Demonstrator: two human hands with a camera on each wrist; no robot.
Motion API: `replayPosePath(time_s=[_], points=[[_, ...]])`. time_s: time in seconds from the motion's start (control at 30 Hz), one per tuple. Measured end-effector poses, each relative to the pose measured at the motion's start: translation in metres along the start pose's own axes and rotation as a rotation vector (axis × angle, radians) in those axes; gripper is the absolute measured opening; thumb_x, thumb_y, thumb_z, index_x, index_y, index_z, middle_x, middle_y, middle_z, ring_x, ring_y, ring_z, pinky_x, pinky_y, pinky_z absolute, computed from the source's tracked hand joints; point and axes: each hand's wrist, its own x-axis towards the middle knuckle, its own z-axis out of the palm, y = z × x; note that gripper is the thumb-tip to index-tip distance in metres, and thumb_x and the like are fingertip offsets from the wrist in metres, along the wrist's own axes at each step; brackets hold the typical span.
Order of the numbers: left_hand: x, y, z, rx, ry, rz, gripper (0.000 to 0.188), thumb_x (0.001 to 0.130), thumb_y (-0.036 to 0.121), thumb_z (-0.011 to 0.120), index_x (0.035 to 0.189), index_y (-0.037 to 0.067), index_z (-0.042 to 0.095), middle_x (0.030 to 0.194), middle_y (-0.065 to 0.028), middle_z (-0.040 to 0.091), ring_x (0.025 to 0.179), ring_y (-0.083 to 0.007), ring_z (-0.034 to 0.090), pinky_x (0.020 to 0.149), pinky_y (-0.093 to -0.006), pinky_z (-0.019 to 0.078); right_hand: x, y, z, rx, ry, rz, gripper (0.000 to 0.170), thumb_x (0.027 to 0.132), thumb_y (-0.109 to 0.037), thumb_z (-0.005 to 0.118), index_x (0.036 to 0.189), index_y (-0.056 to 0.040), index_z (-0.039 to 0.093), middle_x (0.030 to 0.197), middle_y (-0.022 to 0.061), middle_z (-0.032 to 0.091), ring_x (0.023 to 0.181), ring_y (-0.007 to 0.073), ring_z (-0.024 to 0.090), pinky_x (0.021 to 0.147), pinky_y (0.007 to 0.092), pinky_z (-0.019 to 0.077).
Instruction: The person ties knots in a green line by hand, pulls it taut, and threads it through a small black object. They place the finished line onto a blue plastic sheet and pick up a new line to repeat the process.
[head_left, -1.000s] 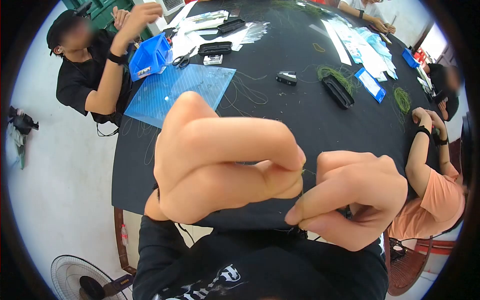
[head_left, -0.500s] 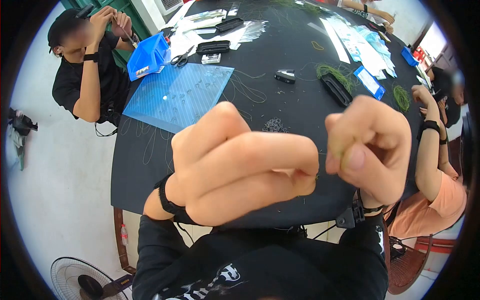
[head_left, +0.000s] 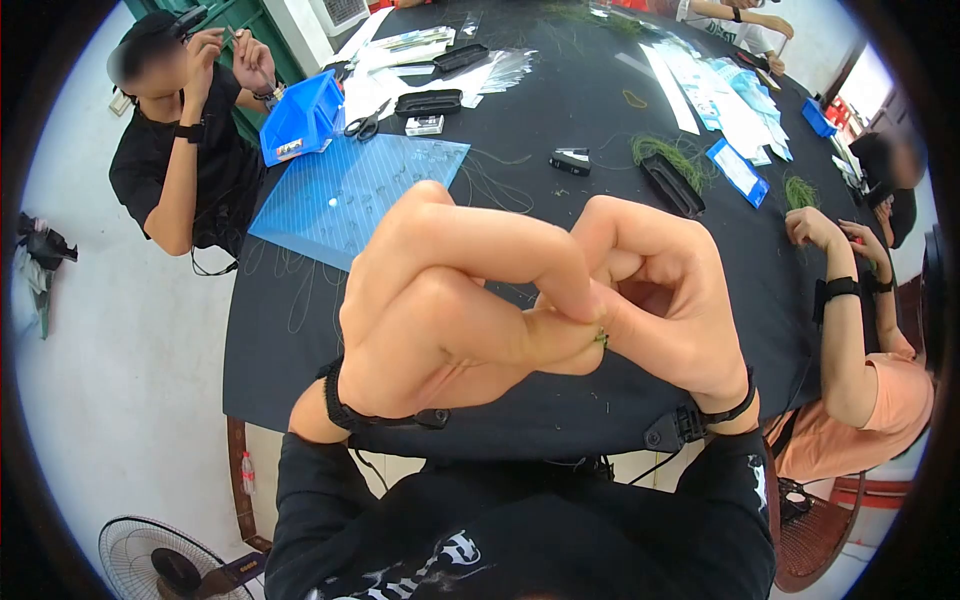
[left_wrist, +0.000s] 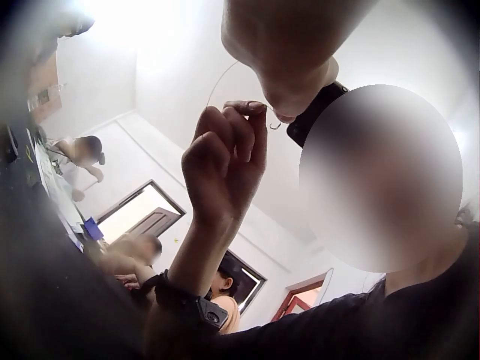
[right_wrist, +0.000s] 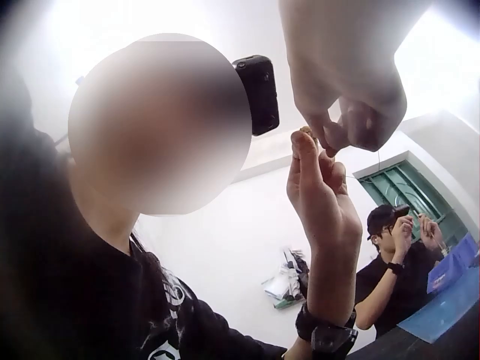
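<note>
The left hand [head_left: 450, 310] is hovering above the surface [head_left: 270, 370], right of the mat [head_left: 300, 205] and nearer the person than it, its fingers bending into a tight pinch. The hook [left_wrist: 275, 127] is poking out just beneath those fingertips, so it is sitting in the air on the same side of the mat, and the line [left_wrist: 219, 78] is arcing between the hands. The right hand [head_left: 685, 300] is touching the left, farther from the mat, its fingers curling with the tips pressing together; they seem to be gripping the line, though the dim view is leaving that unsure. The hook is looking light, stiff and sharp, so its shank, well away from the point, is offering the safer hold; the line is looking thin, springy and probably slippery, calling for a firm pinch near the hook. Scissors [head_left: 364, 126] are lying by the mat's far edge, and a bin [head_left: 283, 130] is standing at its far left.
</note>
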Motion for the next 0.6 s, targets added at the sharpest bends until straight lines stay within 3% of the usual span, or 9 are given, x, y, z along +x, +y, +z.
replayPosePath(time_s=[0.3, 0.5, 0.6], points=[[-0.004, 0.001, -0.002, 0.021, 0.003, 0.074, 0.018, 0.045, 0.000, 0.070, 0.060, 0.008, 0.065, 0.086, -0.0010, 0.056, 0.061, -0.0097, 0.042, 0.058, -0.0252, 0.0254, -0.008, -0.008, -0.001, -0.134, 0.108, -0.020, 0.007, 0.084, -0.004, 0.058, 0.083, 0.0002, 0.052, 0.070, 0.0011, 0.058, 0.063, 0.0014, 0.049, 0.056, 0.0171, 0.0345], [-0.003, 0.002, -0.003, 0.004, 0.016, 0.050, 0.020, 0.045, -0.002, 0.070, 0.061, 0.009, 0.066, 0.086, -0.0009, 0.056, 0.060, -0.0093, 0.041, 0.058, -0.0249, 0.0251, -0.004, -0.002, 0.004, -0.113, 0.076, -0.039, 0.005, 0.083, -0.003, 0.056, 0.082, 0.0004, 0.053, 0.069, -0.0002, 0.056, 0.063, 0.0010, 0.047, 0.056, 0.0164, 0.0325], [-0.006, 0.004, -0.001, -0.022, 0.061, 0.061, 0.030, 0.050, 0.000, 0.078, 0.072, 0.011, 0.060, 0.085, 0.0011, 0.062, 0.061, -0.0066, 0.046, 0.053, -0.0234, 0.0262, -0.006, 0.005, 0.009, -0.075, 0.085, -0.080, 0.004, 0.083, -0.002, 0.057, 0.081, -0.0004, 0.054, 0.064, -0.0033, 0.052, 0.058, -0.0003, 0.040, 0.052, 0.0167, 0.0273]])
